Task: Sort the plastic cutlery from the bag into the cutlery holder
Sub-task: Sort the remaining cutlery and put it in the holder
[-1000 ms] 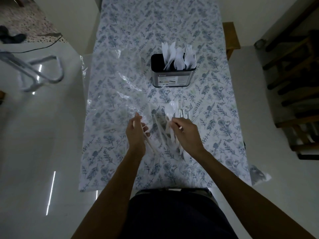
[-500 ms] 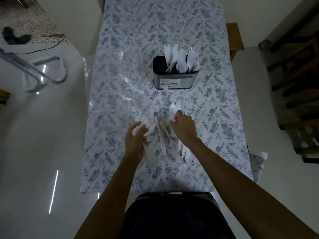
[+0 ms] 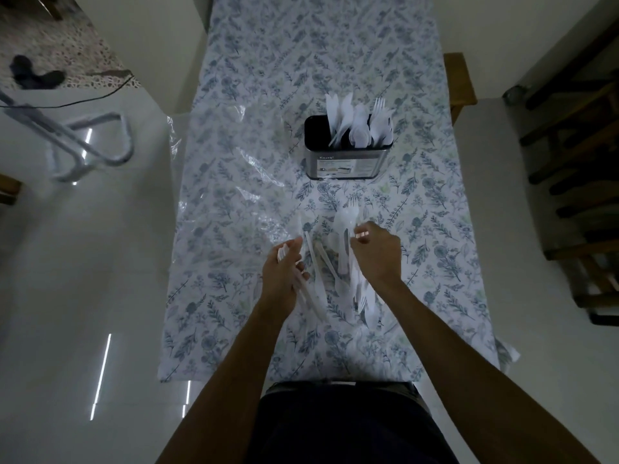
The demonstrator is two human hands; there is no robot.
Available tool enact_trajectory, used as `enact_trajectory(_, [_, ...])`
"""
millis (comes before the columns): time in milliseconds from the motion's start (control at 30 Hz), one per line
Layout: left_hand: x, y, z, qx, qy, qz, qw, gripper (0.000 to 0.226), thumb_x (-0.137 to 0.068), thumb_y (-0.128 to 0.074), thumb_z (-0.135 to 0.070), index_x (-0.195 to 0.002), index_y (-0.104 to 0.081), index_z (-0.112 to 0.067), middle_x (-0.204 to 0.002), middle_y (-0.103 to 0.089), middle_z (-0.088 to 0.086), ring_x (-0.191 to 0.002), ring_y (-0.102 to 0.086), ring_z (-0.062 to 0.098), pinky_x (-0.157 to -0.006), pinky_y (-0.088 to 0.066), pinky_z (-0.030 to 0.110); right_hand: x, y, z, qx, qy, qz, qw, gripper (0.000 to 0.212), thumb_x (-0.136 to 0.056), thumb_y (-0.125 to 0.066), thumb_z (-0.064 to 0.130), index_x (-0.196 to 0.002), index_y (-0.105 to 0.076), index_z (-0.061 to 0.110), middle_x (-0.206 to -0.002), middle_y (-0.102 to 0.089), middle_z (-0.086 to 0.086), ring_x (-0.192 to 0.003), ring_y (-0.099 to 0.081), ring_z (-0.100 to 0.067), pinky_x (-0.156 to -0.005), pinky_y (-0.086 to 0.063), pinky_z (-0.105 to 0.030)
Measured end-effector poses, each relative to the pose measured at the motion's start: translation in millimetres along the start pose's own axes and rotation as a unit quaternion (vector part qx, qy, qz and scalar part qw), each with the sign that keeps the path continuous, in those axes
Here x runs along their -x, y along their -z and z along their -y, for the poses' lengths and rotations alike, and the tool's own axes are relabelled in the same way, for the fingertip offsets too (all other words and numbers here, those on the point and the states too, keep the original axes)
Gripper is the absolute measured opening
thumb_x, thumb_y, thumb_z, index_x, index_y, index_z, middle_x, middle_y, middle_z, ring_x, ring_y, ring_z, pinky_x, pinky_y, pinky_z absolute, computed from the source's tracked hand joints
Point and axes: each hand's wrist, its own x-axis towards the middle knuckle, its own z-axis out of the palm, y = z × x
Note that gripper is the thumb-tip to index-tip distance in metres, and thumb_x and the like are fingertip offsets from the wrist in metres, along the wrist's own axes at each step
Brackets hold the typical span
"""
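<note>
A black and steel cutlery holder (image 3: 348,162) stands upright on the floral tablecloth (image 3: 435,262), with white knives, spoons and forks sticking out of it. A loose pile of white plastic cutlery (image 3: 348,289) lies between my hands, near the front of the table. My left hand (image 3: 283,279) grips a bundle of several white pieces, their ends slanting down to the right. To the pile's right, my right hand (image 3: 376,256) has its fingers curled, pinching at a white spoon (image 3: 341,221). The clear plastic bag (image 3: 244,182) lies flat and crumpled, left of the holder.
The table's near edge (image 3: 301,375) runs just in front of my body. A wooden seat (image 3: 460,82) sticks out past the right edge, and dark wooden furniture (image 3: 576,169) stands further right. A metal frame (image 3: 90,149) lies on the shiny floor at the left.
My right hand has slid forward along the pile, from the spoon's handle up to its bowl. My left hand has kept its bundle and shifted slightly forward.
</note>
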Motion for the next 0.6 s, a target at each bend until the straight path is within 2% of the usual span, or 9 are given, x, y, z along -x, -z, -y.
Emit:
enact_trajectory(67, [-1.5, -7.7, 2.2, 0.014, -0.001, 0.015, 1.0, 0.027, -0.098, -0.069, -0.028, -0.113, -0.064, -0.006, -0.07, -0.057, 0.004, -0.061, -0.055, 0.016, -0.054, -0.051, 0.028, 21.1, 14.4, 6.9, -0.077, 0.036, 0.038, 0.996, 0.016, -0.091, -0.074, 0.018, -0.107, -0.078, 0.017, -0.093, -0.078, 0.004, -0.069, -0.068, 0.005, -0.07, -0.055, -0.01])
enact_trajectory(167, [-4.4, -19.4, 6.2, 0.034, 0.014, 0.041, 0.998, 0.04, -0.103, -0.06, -0.034, -0.122, -0.063, 0.001, -0.089, -0.068, 0.013, -0.078, -0.068, 0.024, -0.07, -0.058, 0.037, 53.8, 19.6, 16.9, -0.15, 0.044, 0.172, 0.973, 0.019, -0.091, -0.075, 0.013, -0.11, -0.079, 0.017, -0.092, -0.077, 0.01, -0.068, -0.07, 0.004, -0.07, -0.057, -0.014])
enact_trajectory(200, [-5.6, -23.0, 6.4, 0.046, 0.033, 0.04, 0.998, 0.039, -0.105, -0.055, -0.035, -0.119, -0.062, 0.001, -0.091, -0.068, 0.013, -0.079, -0.069, 0.023, -0.073, -0.059, 0.038, 59.7, 16.0, 16.7, -0.149, 0.044, 0.184, 0.971, 0.019, -0.091, -0.075, 0.014, -0.109, -0.08, 0.018, -0.092, -0.078, 0.008, -0.069, -0.072, 0.001, -0.07, -0.058, -0.016])
enact_trajectory(267, [-6.1, -26.1, 6.4, 0.077, 0.066, 0.045, 0.994, 0.037, -0.106, -0.049, -0.037, -0.1, -0.062, -0.004, -0.083, -0.061, 0.011, -0.072, -0.064, 0.02, -0.069, -0.056, 0.035, 62.1, 10.3, 16.0, -0.128, 0.05, 0.189, 0.972, 0.018, -0.09, -0.076, 0.017, -0.107, -0.081, 0.018, -0.095, -0.08, 0.006, -0.074, -0.072, 0.001, -0.074, -0.058, -0.016])
enact_trajectory(333, [-4.9, -20.6, 9.7, 0.066, 0.041, 0.059, 0.995, 0.038, -0.104, -0.053, -0.043, -0.089, -0.063, -0.009, -0.079, -0.056, 0.013, -0.071, -0.058, 0.024, -0.07, -0.051, 0.036, 55.2, 8.0, 15.2, -0.116, 0.062, 0.216, 0.968, 0.015, -0.09, -0.076, 0.02, -0.104, -0.082, 0.019, -0.095, -0.08, 0.005, -0.073, -0.071, 0.002, -0.075, -0.059, -0.016])
enact_trajectory(400, [-6.9, -8.4, 13.9, -0.01, -0.01, 0.013, 1.0, 0.031, -0.101, -0.062, -0.041, -0.096, -0.064, -0.011, -0.077, -0.062, 0.01, -0.07, -0.061, 0.024, -0.071, -0.053, 0.04, 42.5, 7.2, 15.8, -0.087, 0.069, 0.204, 0.973, 0.013, -0.093, -0.072, 0.022, -0.101, -0.08, 0.017, -0.089, -0.079, 0.004, -0.066, -0.07, -0.001, -0.073, -0.062, -0.024])
enact_trajectory(500, [-8.6, 0.4, 9.5, -0.029, -0.03, -0.043, 0.998, 0.019, -0.098, -0.069, -0.034, -0.106, -0.063, -0.018, -0.076, -0.059, 0.002, -0.061, -0.059, 0.014, -0.06, -0.054, 0.034, 11.6, -7.0, 10.3, 0.018, 0.038, 0.108, 0.993, 0.013, -0.094, -0.067, 0.022, -0.099, -0.069, 0.01, -0.088, -0.076, -0.008, -0.072, -0.071, -0.019, -0.074, -0.062, -0.037])
enact_trajectory(600, [-5.8, 3.3, 0.2, -0.022, -0.023, -0.032, 0.999, 0.018, -0.099, -0.068, -0.032, -0.107, -0.063, -0.017, -0.082, -0.056, 0.003, -0.059, -0.057, 0.011, -0.05, -0.049, 0.028, -0.8, -29.5, 8.3, 0.183, 0.035, 0.136, 0.973, 0.034, -0.097, -0.062, 0.031, -0.12, -0.056, 0.006, -0.1, -0.069, -0.019, -0.091, -0.069, -0.035, -0.078, -0.059, -0.04])
